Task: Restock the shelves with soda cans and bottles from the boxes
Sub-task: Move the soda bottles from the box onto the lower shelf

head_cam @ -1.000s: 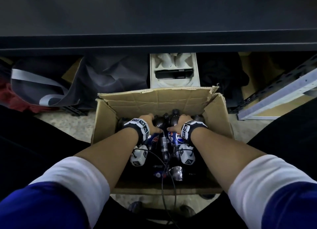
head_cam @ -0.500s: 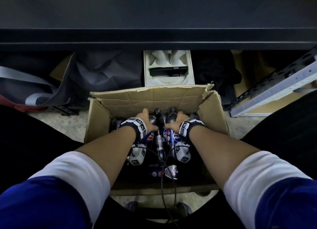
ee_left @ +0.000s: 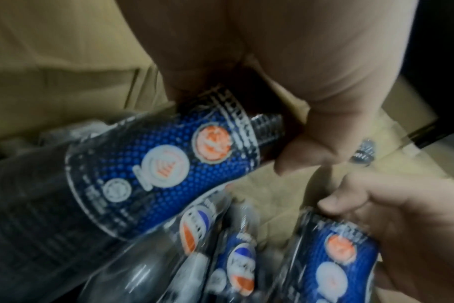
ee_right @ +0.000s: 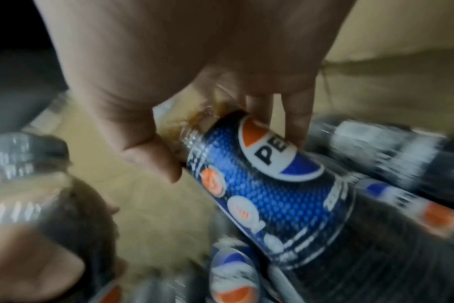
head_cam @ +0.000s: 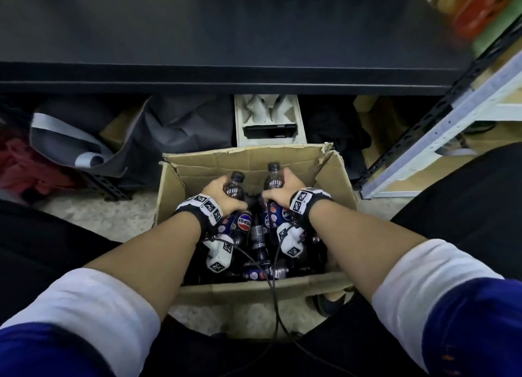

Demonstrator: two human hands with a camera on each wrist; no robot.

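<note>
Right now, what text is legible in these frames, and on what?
"PEPSI" (reads rotated): label of the bottle in the left hand, head view.
"PE": logo on the bottle in the right hand, right wrist view; the rest is hidden behind a finger.
Badges and fine print on both labels: too blurred to read.
Other bottles in the box: logos only, unreadable.
Wristband markers: patterns, not text.

Cardboard box: matt brown corrugated card, creased, top flap edge torn. Left bottle and right bottle: clear glossy plastic, dark cola inside, shiny blue film labels, dark plastic caps. Loose bottles in box same glossy plastic. Shelf: dark matt board, smooth. Rack upright: perforated metal, pale painted. Grey bag: soft matt cloth. White tray: moulded matt pulp or plastic, cannot tell. Floor: speckled, rough-looking
</note>
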